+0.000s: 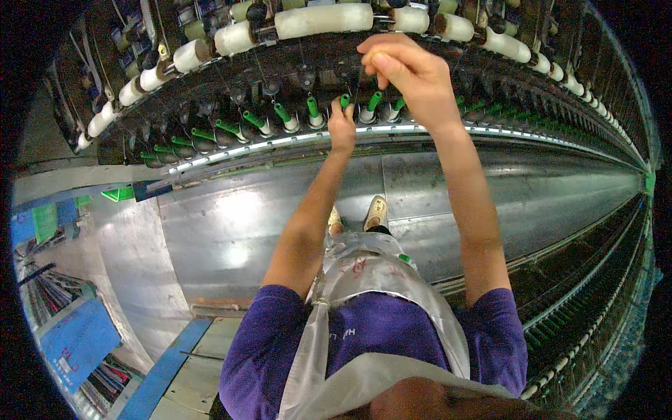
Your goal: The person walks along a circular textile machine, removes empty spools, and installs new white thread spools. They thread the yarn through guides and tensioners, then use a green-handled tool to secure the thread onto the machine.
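In front of me runs a spinning frame with a row of green bobbin tubes (313, 107) on spindles. My left hand (341, 130) reaches into that row, its fingers closed around one green bobbin tube (345, 101). Higher up and to the right, my right hand (418, 80) is raised just below the white rollers (324, 22). Its thumb and forefinger are pinched together; a faint dark line hangs near the fingertips, but what they hold is too fine to make out.
A pale rail (280, 145) runs along the front of the spindles. My feet stand on a shiny metal floor (231, 231). Behind me on the right is another machine row (560, 315). Blue panels (80, 336) and a blue-edged table (178, 374) stand at left.
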The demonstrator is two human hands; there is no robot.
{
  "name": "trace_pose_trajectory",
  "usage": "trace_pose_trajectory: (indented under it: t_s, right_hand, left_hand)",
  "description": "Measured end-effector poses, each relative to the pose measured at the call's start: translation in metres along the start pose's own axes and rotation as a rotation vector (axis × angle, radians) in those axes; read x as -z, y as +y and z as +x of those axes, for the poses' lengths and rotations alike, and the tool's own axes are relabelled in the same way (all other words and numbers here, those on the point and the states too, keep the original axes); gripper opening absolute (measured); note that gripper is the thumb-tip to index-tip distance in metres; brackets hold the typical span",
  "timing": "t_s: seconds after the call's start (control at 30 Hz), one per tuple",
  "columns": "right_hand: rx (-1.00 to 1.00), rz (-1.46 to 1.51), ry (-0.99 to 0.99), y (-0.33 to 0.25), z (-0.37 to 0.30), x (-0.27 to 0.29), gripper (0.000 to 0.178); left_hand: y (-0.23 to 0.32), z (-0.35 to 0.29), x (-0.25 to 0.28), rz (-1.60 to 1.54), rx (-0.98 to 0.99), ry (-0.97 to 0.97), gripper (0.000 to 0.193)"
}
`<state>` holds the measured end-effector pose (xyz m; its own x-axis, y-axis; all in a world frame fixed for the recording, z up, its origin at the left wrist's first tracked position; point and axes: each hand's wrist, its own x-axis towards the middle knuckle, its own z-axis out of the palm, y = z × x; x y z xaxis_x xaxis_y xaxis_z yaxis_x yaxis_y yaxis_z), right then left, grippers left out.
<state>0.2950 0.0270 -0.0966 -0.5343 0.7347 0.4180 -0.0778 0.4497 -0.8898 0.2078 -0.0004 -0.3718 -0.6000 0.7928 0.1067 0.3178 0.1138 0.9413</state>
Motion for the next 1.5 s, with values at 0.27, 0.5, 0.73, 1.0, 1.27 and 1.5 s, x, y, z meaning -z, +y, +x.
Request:
trace_pose_trajectory:
  t_s: [0.27, 0.5, 0.73, 1.0, 1.27, 1.5]
  right_hand:
    - [-0.099, -0.196, 0.371, 0.107, -0.04, -0.014, 0.017]
    - [-0.446, -0.403, 0.104, 0.206, -0.125, -0.092, 0.009]
    - [-0.316, -1.074, -0.181, 0.1, -0.031, -0.031, 0.022]
    - [0.167, -1.909, -0.468, -0.037, 0.108, -0.041, 0.014]
    - [0.065, -2.103, -0.471, -0.051, 0.091, -0.046, 0.017]
    - [0.385, -1.644, -0.086, -0.065, 0.039, -0.012, 0.014]
  left_hand:
    - [0.056, -0.024, 0.097, 0.159, -0.492, -0.153, 0.042]
    - [0.22, 0.102, 0.148, 0.76, -1.389, 0.231, 0.041]
    - [0.257, 0.054, 0.17, 0.604, -1.324, 0.058, 0.024]
    - [0.198, -0.011, 0.198, 0.437, -1.23, -0.087, 0.039]
    - [0.154, 0.001, 0.208, 0.585, -1.014, -0.193, 0.047]
    - [0.2, 0.051, 0.166, 0.939, -1.201, -0.121, 0.041]
